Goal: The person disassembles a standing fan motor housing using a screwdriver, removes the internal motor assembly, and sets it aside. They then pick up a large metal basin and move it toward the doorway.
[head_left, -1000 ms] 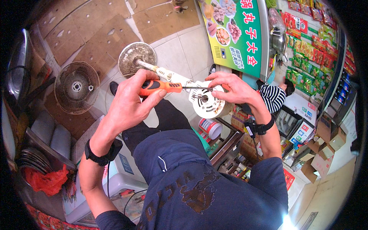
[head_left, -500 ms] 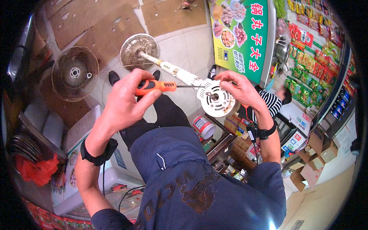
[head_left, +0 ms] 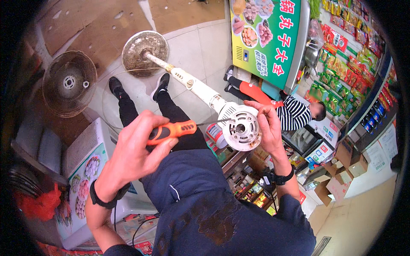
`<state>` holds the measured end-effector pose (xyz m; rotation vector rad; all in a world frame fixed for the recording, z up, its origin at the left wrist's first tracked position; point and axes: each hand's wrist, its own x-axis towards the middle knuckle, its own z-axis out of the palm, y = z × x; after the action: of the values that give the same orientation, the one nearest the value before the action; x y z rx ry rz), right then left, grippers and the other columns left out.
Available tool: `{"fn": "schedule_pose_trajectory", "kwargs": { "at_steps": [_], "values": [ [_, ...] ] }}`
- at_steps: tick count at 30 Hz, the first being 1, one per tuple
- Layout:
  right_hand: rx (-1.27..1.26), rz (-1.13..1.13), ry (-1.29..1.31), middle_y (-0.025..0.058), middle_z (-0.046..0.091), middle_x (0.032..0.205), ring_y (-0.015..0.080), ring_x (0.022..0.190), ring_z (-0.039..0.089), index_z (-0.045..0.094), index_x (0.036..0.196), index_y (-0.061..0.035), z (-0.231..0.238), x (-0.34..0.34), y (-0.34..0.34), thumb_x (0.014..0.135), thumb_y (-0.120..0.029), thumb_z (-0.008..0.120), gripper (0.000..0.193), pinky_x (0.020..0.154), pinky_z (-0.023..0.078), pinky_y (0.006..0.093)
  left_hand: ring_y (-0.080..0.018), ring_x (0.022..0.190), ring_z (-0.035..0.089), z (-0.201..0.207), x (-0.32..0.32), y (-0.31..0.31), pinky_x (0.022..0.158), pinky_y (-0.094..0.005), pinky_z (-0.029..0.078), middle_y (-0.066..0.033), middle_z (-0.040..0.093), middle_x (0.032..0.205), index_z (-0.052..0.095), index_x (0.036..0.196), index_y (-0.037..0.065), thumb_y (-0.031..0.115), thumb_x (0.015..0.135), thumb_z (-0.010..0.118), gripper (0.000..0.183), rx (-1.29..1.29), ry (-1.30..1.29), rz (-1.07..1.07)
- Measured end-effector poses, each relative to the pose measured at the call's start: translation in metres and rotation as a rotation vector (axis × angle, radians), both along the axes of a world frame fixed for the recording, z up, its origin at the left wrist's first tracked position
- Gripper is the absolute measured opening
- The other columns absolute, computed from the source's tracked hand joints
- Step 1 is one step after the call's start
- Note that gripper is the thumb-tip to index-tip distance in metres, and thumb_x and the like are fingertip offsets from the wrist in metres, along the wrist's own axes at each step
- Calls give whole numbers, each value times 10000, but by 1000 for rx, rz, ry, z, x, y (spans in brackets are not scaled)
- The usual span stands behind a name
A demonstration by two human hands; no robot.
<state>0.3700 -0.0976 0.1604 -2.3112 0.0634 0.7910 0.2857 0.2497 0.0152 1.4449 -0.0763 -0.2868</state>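
Observation:
A white stand fan without its blades tilts toward me, its round slotted motor housing (head_left: 252,118) in front of my body. The pole (head_left: 200,88) runs away to a dirty round base (head_left: 130,48) on the floor. My left hand (head_left: 136,147) is closed around the orange and black handle of a screwdriver (head_left: 184,127). Its thin shaft points right, and the tip reaches the left part of the housing's face; whether it sits in a screw cannot be made out. My right hand (head_left: 270,132) grips the housing's right rim, with thumb and fingers at the edge.
A round wire fan grille (head_left: 68,100) lies on the floor at left. Beyond the housing, a person in a striped top (head_left: 295,114) is beside a green-fronted freezer (head_left: 252,64). A red and white tub (head_left: 216,135) stands below the housing. Open cartons (head_left: 352,158) are at right.
The motor housing has turned to show its face more squarely. My right hand has shifted from its top to its right rim. The person in stripes shows more fully, with red clothing now visible.

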Motion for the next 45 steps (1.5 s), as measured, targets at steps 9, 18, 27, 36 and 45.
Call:
{"fn": "schedule_pose_trajectory", "kwargs": {
  "at_steps": [9, 18, 27, 36, 45],
  "values": [
    [49, -82, -4, 263, 661, 1365, 230, 1169, 654, 472, 1060, -12, -3, -6, -14, 1121, -172, 461, 171, 1013, 505, 363, -334, 772, 675, -9, 14, -15, 681, -407, 559, -182, 649, 972, 613, 1134, -29, 101, 844, 846, 394, -88, -62, -59],
    [18, -56, -12, 243, 681, 1345, 216, 1141, 664, 488, 1098, 2, -2, -4, -13, 1121, -164, 457, 171, 994, 506, 342, -329, 825, 663, -10, 19, -15, 707, -405, 558, -166, 649, 1017, 612, 1152, 1, 79, 837, 844, 398, -65, -106, -134],
    [65, -73, -16, 243, 676, 1349, 204, 1129, 674, 480, 1101, 6, -4, -5, -12, 1124, -148, 438, 162, 968, 534, 336, -350, 915, 665, -8, 18, -11, 731, -428, 584, -177, 625, 1146, 598, 1219, 48, 32, 782, 826, 494, -5, -320, -192],
    [49, -21, -49, 224, 696, 1320, 196, 1097, 687, 512, 1148, 28, -6, -5, -12, 1128, -162, 435, 206, 951, 539, 335, -233, 815, 643, 3, 34, -8, 659, -358, 511, -117, 613, 1054, 637, 1147, 90, 120, 779, 739, 383, 174, -552, -210],
    [-68, 6, -77, 197, 739, 1244, 192, 990, 721, 575, 1214, 54, -2, -5, -7, 1122, -148, 423, 269, 884, 559, 320, -244, 711, 642, 16, 41, -19, 605, -360, 523, -84, 600, 974, 657, 1162, 83, 172, 830, 763, 359, 194, -571, -243]
  ]
}}
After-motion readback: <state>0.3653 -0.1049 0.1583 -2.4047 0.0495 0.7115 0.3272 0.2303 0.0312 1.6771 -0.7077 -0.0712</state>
